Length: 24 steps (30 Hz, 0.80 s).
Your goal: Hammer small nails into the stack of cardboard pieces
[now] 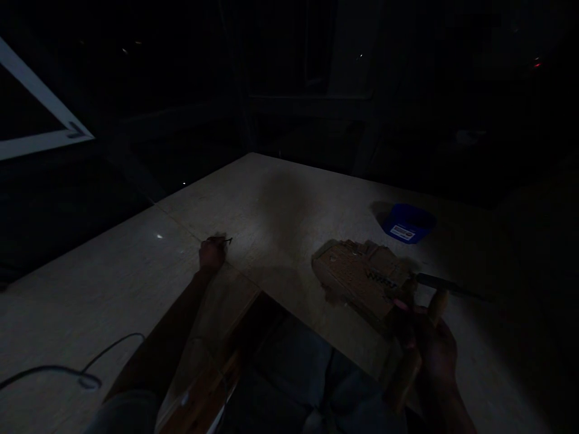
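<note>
1. Left hand (212,253): low over the pale tabletop (280,241), left of centre; fingers drawn together, a thin dark item (229,240) showing at their tips, apparently pinched.
2. Right hand (436,349): near right; fingers curled round the wooden handle of a dark-headed tool (438,307), perhaps a hammer, though the light is too poor to be sure.
3. Brown slab (348,271): flat on the tabletop, right of centre, just left of the right hand; a dark row of small pieces (380,278) on top.
4. Blue container (409,224): upright, far right, beyond the slab.
5. Dark cable (49,368): near left.
</note>
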### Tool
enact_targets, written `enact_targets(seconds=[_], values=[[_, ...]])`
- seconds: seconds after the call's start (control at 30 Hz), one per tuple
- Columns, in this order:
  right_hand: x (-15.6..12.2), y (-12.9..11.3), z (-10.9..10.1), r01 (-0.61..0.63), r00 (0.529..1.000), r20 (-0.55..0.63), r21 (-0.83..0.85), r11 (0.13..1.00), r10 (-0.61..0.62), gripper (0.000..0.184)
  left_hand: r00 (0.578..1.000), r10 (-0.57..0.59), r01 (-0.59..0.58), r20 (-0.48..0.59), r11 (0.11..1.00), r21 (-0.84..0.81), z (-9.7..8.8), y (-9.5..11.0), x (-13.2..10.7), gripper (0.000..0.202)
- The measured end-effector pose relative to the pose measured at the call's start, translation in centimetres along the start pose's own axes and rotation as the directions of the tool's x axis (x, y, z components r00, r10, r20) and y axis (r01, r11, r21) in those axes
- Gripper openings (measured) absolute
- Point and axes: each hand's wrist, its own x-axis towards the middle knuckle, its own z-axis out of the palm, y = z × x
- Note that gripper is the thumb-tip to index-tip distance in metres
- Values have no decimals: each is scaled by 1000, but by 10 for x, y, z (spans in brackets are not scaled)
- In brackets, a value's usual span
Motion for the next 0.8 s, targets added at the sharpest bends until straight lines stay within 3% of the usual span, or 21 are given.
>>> enact_targets(seconds=[0.27, 0.4, 0.5, 0.6, 0.67, 0.8], values=[[-6, -16, 6, 5, 999, -43, -73, 997, -8, 30, 997, -76, 76, 12, 947, -314, -15, 2, 18, 2], [-7, -18, 7, 7, 998, -56, -49, 999, -10, 27, 986, -163, 137, -20, 881, -452, -19, 11, 14, 11], [-6, -15, 5, -6, 1000, -30, -70, 998, 4, 28, 976, -217, 170, -11, 791, -587, -18, 29, 5, 9], [-2, -7, 3, 12, 1000, 21, -35, 999, -12, 35, 974, -218, 193, 62, 657, -729, -16, 60, -8, 12], [2, -1, 1, 23, 999, 34, 4, 1000, -23, 39, 971, -197, 220, 135, 518, -827, -16, 84, -18, 20], [8, 8, 0, 41, 997, 57, 85, 996, -46, 42, 953, -70, 301, 296, 82, -950, -13, 130, -35, 34]])
